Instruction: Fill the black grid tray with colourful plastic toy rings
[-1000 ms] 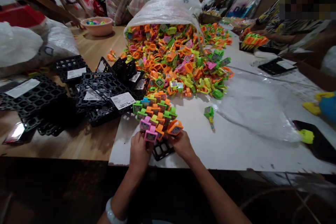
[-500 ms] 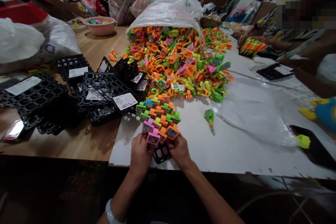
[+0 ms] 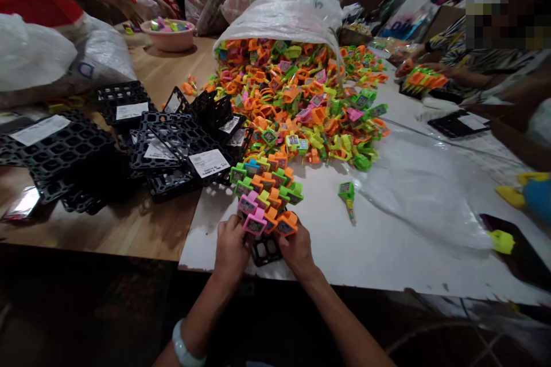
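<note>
Low at the front edge of the table, my left hand (image 3: 231, 245) is closed at the left side of a black grid tray (image 3: 266, 250). Across from it, my right hand (image 3: 298, 246) closes on the tray's right side, its fingertips beneath an orange toy watch (image 3: 286, 223). Rows of square-faced toy watches in green, orange, yellow and pink stand in the tray's far part. A pink toy watch (image 3: 255, 222) sits closest to my left fingers. Some near cells show bare between my hands. My fingertips are partly hidden by the watches.
Toy watches (image 3: 297, 97) spill from a big plastic bag (image 3: 279, 17). One green watch (image 3: 348, 200) lies apart on the right. Black trays with labels (image 3: 185, 152) are stacked left. A pink basin (image 3: 172, 39) stands behind. Other people work at far left and right.
The view has shifted slightly. My hands keep their hold at the tray. At the far left, a person's arms have moved by the basin; at right, another person's hand shows beside a filled tray.
</note>
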The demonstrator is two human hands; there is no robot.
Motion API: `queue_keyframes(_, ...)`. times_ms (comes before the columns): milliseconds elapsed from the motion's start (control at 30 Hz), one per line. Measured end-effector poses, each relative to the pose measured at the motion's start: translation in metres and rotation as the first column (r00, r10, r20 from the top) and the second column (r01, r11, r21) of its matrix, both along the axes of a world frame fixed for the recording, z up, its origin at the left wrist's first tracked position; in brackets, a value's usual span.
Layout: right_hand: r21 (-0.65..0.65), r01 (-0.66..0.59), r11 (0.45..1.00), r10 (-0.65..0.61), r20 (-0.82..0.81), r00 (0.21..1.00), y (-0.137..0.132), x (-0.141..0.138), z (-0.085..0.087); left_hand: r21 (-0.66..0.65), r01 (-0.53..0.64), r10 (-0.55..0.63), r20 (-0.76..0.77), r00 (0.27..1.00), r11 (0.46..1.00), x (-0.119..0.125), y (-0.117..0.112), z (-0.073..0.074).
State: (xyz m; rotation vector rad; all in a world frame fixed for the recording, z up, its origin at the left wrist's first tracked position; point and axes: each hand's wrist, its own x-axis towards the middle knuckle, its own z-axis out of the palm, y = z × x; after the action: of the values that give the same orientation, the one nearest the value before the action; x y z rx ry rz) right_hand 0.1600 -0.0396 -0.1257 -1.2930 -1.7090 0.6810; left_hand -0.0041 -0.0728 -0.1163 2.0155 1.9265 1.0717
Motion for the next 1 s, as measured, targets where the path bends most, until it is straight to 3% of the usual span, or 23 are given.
queue_keyframes(100,0.081,-0.050,0.995,0.050,0.005,0.999,0.000,-0.001,0.005,-0.008,0.002,-0.002,-0.001,1.000,1.000,0.000,0.000,-0.001)
queue_keyframes(367,0.001,-0.209,0.978,0.208,0.085,0.974,0.017,0.003,0.021,-0.014,0.007,-0.007,-0.001,1.000,1.000,-0.001,-0.001,-0.002)
queue_keyframes(533,-0.007,-0.186,0.983,0.186,0.037,0.982,0.010,-0.001,0.020,0.011,-0.005,0.006,-0.020,1.000,1.000,-0.001,-0.001,-0.002)
queue_keyframes(600,-0.004,-0.097,0.995,0.097,-0.013,0.995,0.009,0.012,0.023,0.016,-0.006,0.006,-0.025,1.000,1.000,-0.001,-0.001,-0.004)
queue_keyframes(667,0.031,0.143,0.989,-0.142,-0.006,0.990,0.016,0.042,0.028,0.016,-0.003,0.003,-0.027,1.000,1.000,-0.002,-0.001,-0.006)
queue_keyframes(733,0.072,0.435,0.898,-0.440,0.110,0.891,0.029,0.083,0.034,0.014,0.000,0.000,-0.026,1.000,1.000,-0.003,-0.001,-0.008)
queue_keyframes(767,0.059,0.533,0.844,-0.532,0.221,0.817,0.037,0.104,0.037,0.013,0.002,-0.001,-0.026,1.000,1.000,-0.003,-0.001,-0.008)
queue_keyframes(800,-0.003,0.595,0.804,-0.558,0.345,0.755,0.045,0.123,0.039,0.013,0.002,-0.001,-0.025,1.000,1.000,-0.003,-0.001,-0.008)
queue_keyframes(867,-0.156,0.619,0.770,-0.476,0.507,0.719,0.056,0.148,0.043,0.012,-0.001,0.001,-0.021,1.000,1.000,-0.004,-0.001,-0.007)
queue_keyframes(933,-0.280,0.557,0.782,-0.397,0.466,0.791,0.058,0.150,0.046,0.014,-0.002,0.003,-0.017,1.000,1.000,-0.003,-0.001,-0.006)
queue_keyframes(1000,-0.387,0.407,0.828,-0.339,0.233,0.912,0.052,0.129,0.047,0.014,0.001,-0.001,-0.016,1.000,1.000,-0.003,-0.001,-0.006)
